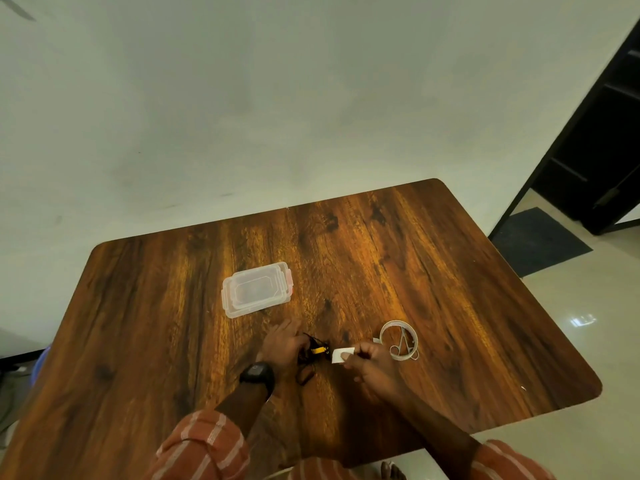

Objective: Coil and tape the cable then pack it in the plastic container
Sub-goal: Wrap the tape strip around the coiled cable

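My wooden table (433,271) stands against a plain pale wall (242,98). To my right, glossy tiled floor (571,323), a dark mat (540,240) and a black doorframe (571,133).

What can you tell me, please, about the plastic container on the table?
The plastic container is a small, clear, rectangular box with rounded corners. Its transparent lid is on, with clip flaps along the edges; those on the right side look faintly pink. It rests flat on the wooden table, slightly turned, beyond and left of the hands. Nothing touches it except the table. Whether anything is inside cannot be told.
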The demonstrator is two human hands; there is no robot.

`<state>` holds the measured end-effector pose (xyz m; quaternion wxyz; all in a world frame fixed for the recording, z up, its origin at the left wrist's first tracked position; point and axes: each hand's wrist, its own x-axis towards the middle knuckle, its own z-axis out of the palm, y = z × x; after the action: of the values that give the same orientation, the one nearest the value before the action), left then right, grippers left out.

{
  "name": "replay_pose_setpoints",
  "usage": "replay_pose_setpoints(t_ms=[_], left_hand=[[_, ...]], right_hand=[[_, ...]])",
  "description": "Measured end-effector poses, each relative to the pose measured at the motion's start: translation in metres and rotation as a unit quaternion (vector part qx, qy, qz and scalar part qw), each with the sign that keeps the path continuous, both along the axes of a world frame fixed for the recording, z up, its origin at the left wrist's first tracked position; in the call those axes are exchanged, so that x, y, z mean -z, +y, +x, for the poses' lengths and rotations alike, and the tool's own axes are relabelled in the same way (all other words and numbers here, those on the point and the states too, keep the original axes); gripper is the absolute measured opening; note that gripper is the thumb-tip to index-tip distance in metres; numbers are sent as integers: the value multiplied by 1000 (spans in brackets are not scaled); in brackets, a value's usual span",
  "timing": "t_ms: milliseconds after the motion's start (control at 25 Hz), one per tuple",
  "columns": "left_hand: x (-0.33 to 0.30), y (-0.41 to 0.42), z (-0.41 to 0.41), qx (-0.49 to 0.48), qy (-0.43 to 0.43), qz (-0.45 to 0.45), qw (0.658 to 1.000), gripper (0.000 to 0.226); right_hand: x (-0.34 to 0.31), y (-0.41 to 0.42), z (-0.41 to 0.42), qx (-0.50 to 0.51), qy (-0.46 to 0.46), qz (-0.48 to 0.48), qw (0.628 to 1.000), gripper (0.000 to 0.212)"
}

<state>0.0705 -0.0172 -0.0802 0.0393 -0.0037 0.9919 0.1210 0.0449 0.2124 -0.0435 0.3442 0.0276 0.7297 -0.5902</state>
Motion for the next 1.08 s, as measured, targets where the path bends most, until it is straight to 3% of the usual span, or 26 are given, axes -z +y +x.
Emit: replay_pose_setpoints(t_ms=[120,240,320,440,800,1080], left_hand=[[7,-2,9,37,-46,-59,996,29],[9,8,17,-34,-56,-57,996,46],[8,15,22,-63,-62,-48,995,57],[11,13,31,-56,-52,-36,996,51],[16,-18,26,169,-23,-167,971,32],[6,-21,6,319,2,-259,911,16]], right_hand=[[7,-24,-17,14,-103,-81,991,20],[19,-47,-27,41,-219,-146,964,29],[26,-59,-31,42,-242,-149,958,34],[32,-67,-36,65,-255,-142,954,39],[41,-72,-42,50,-248,-97,963,38],[40,-72,-41,71,-243,-115,960,38]])
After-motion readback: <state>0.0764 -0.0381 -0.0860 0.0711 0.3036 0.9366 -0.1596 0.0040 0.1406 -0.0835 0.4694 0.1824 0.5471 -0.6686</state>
